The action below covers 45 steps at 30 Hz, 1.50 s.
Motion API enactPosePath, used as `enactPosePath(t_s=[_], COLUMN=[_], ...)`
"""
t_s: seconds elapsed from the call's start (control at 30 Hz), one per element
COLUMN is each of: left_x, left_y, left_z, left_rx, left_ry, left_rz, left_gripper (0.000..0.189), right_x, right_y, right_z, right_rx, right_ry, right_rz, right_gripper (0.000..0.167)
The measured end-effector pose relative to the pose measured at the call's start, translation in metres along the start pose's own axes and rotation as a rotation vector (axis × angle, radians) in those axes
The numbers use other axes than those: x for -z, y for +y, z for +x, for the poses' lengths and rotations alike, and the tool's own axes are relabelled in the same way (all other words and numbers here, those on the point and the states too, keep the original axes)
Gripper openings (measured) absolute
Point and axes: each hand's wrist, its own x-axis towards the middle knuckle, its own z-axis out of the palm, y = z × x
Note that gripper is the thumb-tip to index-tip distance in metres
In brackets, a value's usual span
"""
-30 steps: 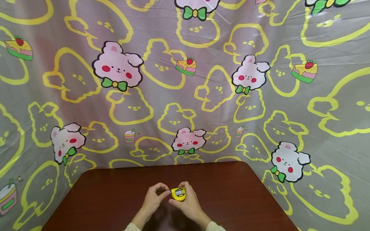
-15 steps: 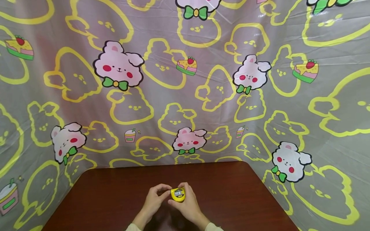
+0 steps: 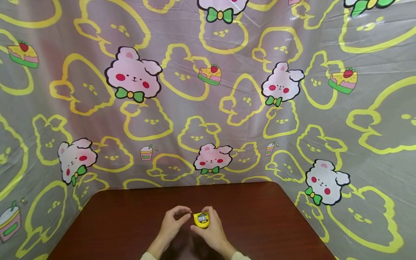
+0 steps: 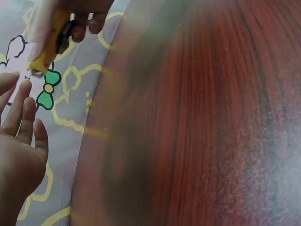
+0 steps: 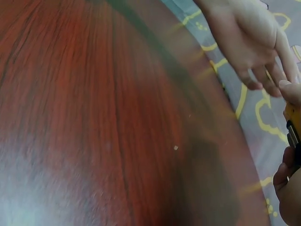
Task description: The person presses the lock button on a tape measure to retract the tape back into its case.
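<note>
A small yellow tape measure [image 3: 202, 220] with a dark and grey label is held above the table by my right hand [image 3: 213, 229]. Its fingers lie along the far side and its thumb along the near side. In the left wrist view, the metal end hook shows at the tip of the tape measure [image 4: 45, 57]. Just left of it is my left hand [image 3: 171, 223], thumb and forefinger bent loosely toward each other. A narrow gap separates those fingertips from the hook, and the left hand holds nothing. The right wrist view catches only part of the tape measure [image 5: 293, 117] at its edge.
Beneath both hands lies a dark red-brown wooden table [image 3: 136, 213] with rounded far corners. A grey curtain [image 3: 182, 108] printed with yellow outlines and white rabbits hangs behind it and along both sides.
My left fingertips were at the tape measure's end earlier; now they have drawn a little to the left, leaving a gap. The right hand keeps its hold, with only a slight shift.
</note>
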Motion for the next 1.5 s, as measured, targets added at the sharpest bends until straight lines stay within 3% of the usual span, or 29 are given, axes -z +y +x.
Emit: enactPosePath(t_s=[0.5, 0.7, 0.93, 1.5], left_x=[0.006, 0.009, 0.011, 0.018], left_y=[-0.003, -0.004, -0.007, -0.009], left_z=[-0.002, -0.003, -0.004, -0.008], left_rx=[-0.026, -0.024, -0.024, 0.015], left_ry=[0.032, 0.029, 0.045, 0.045], left_rz=[-0.033, -0.004, -0.003, 0.033], left_gripper=[0.019, 0.019, 0.018, 0.023], right_x=[-0.001, -0.005, -0.009, -0.015], right_y=[0.03, 0.04, 0.041, 0.037], right_z=[-0.015, -0.021, -0.025, -0.027], right_rx=[-0.016, -0.033, -0.031, -0.064], right_ry=[0.033, 0.034, 0.039, 0.054], right_rz=[-0.09, -0.205, -0.295, -0.388], right_gripper=[0.064, 0.065, 0.067, 0.073])
